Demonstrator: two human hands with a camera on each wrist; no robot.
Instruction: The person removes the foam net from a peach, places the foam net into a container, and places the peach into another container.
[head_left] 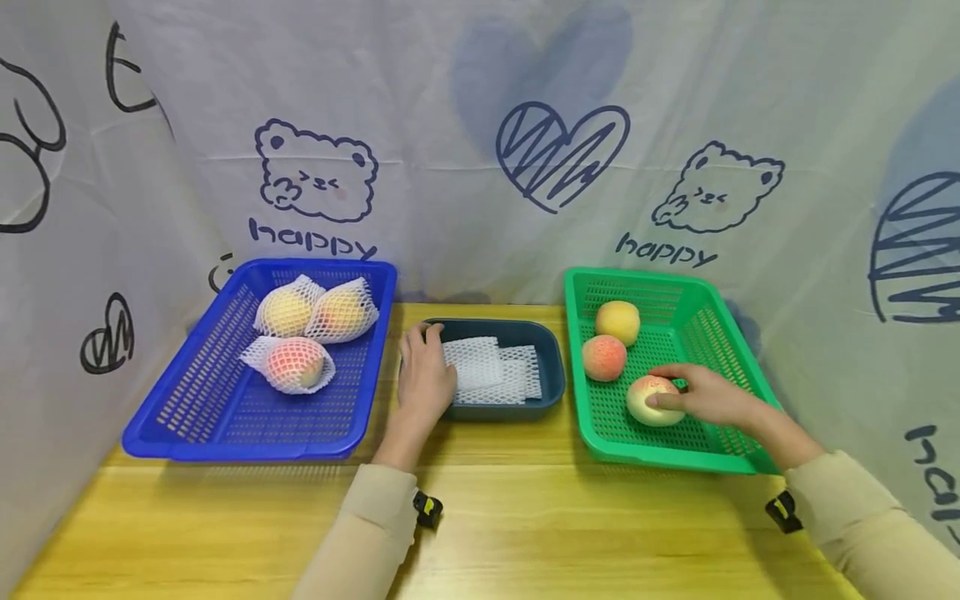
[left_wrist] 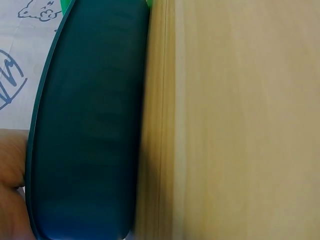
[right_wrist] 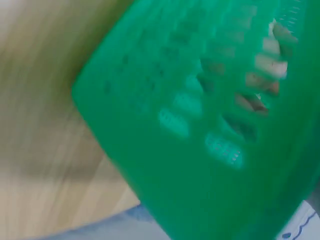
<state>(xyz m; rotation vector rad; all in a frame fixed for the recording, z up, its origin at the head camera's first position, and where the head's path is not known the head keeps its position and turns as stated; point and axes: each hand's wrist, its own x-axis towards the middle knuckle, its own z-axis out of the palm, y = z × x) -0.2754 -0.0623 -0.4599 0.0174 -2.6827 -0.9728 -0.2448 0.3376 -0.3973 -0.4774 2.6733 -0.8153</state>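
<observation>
Past beige sleeves [head_left: 870, 525], pinching near peach [head_left: 642, 410] with right grip [head_left: 699, 392]; cannot tell about left grip [head_left: 426, 373]. Probably light, easily bruised; cradle sides.

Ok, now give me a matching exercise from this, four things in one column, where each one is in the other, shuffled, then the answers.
Column one:
1. Netted fruits
2. Right hand
3. Flat white nets
4. Left hand

Column two:
A. At the left end of the dark tray
B. Inside the blue basket
C. On the pale peach in the green basket
D. Lying inside the dark tray

Pairs: 1-B, 2-C, 3-D, 4-A
</observation>
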